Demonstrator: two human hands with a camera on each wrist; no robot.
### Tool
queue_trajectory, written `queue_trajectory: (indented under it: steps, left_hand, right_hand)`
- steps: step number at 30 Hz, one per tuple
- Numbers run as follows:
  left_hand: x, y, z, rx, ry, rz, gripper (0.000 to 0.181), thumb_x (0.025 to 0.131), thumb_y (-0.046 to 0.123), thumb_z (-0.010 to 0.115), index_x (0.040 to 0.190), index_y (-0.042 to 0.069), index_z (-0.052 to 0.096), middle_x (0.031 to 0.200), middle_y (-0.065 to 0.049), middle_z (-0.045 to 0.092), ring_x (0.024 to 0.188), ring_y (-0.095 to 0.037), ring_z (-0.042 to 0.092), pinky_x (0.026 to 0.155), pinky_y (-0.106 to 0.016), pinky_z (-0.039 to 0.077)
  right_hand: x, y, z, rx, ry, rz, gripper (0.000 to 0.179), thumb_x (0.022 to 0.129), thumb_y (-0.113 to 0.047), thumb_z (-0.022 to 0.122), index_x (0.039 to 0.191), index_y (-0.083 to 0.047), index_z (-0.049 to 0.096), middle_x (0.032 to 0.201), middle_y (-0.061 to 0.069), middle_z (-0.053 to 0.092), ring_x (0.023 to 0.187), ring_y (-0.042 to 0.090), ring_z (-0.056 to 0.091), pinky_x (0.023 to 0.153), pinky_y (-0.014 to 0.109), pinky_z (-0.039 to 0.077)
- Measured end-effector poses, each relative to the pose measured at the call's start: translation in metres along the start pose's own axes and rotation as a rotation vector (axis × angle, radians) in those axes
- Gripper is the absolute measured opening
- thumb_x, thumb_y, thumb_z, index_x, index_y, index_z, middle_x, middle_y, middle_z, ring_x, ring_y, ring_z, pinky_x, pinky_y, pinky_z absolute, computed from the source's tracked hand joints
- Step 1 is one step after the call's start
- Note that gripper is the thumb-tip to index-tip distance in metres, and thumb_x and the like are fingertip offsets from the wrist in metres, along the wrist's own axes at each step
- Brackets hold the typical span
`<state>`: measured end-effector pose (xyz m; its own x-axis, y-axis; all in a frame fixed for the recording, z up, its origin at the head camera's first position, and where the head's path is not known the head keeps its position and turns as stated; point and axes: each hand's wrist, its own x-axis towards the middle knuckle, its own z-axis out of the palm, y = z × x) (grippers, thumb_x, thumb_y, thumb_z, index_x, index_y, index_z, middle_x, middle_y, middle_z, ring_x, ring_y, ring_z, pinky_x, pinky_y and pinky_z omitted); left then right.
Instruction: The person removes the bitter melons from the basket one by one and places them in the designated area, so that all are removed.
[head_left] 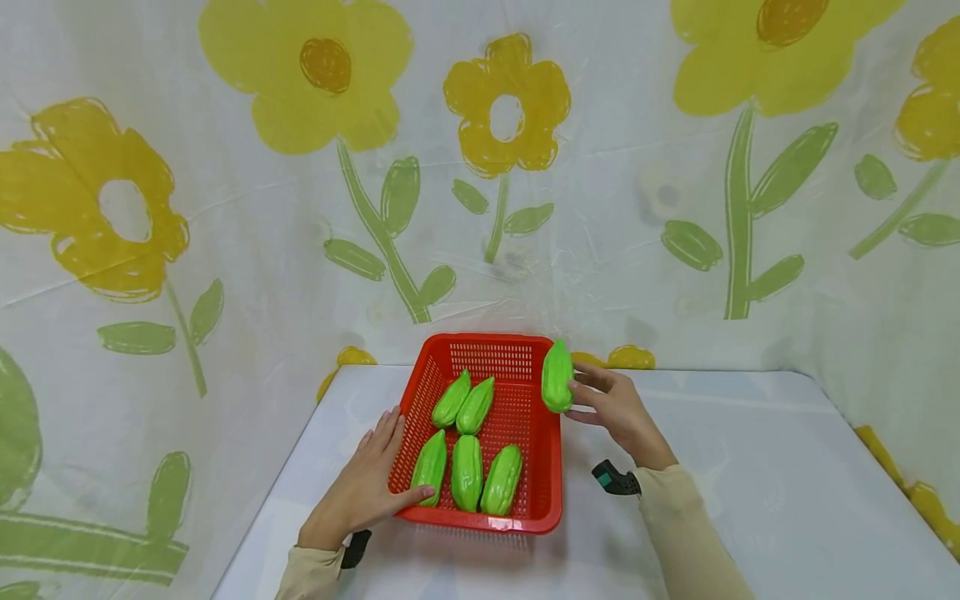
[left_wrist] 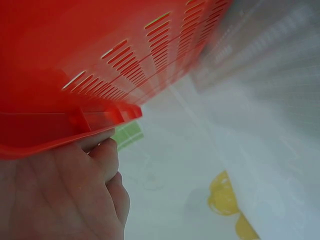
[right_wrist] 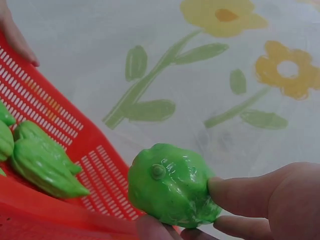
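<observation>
My right hand (head_left: 618, 410) holds a glossy green ridged gourd (head_left: 557, 379) by its side, at the right rim of a red plastic basket (head_left: 517, 523). In the right wrist view, the thumb and fingers pinch this gourd (right_wrist: 167, 185), its blunt end with a small stem nub facing the camera. My left hand (head_left: 366, 483) grips the basket's left side near the front corner, thumb over the rim and fingers outside. Its fingers press under the rim in the left wrist view. Several similar gourds (head_left: 467, 472) lie inside the basket, pointed ends mostly toward the back.
The basket stands on a pale table (head_left: 757, 467), close to the back edge. Behind and at the sides hangs a white curtain (head_left: 607, 208) printed with yellow flowers. Dark straps with devices (head_left: 617, 479) are on the wrists.
</observation>
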<state>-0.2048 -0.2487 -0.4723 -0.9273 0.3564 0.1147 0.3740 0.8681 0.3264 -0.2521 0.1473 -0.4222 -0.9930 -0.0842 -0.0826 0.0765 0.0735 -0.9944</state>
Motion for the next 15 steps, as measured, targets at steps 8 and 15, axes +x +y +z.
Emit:
queue_trajectory:
  steps: [8, 15]
  left_hand:
    - [0.0, -0.001, 0.001, 0.005, 0.001, 0.003, 0.119, 0.084, 0.076, 0.064, 0.163, -0.003, 0.021, 0.174, -0.019, 0.015, 0.161, -0.039, 0.019, 0.129, -0.06, 0.023]
    - [0.0, -0.001, 0.001, 0.004, -0.001, 0.0, 0.119, 0.084, 0.076, 0.064, 0.163, -0.002, 0.021, 0.174, -0.018, 0.015, 0.161, -0.039, 0.018, 0.129, -0.06, 0.023]
  right_hand:
    - [-0.004, 0.004, -0.01, -0.025, 0.02, 0.041, 0.063, 0.105, -0.023, 0.061, 0.159, -0.002, 0.038, 0.155, 0.028, 0.046, 0.105, 0.017, 0.072, 0.09, 0.039, 0.063]
    - [-0.009, 0.01, -0.018, -0.001, 0.028, 0.049, 0.063, 0.105, -0.022, 0.061, 0.159, -0.001, 0.036, 0.157, 0.029, 0.044, 0.103, 0.014, 0.072, 0.091, 0.04, 0.063]
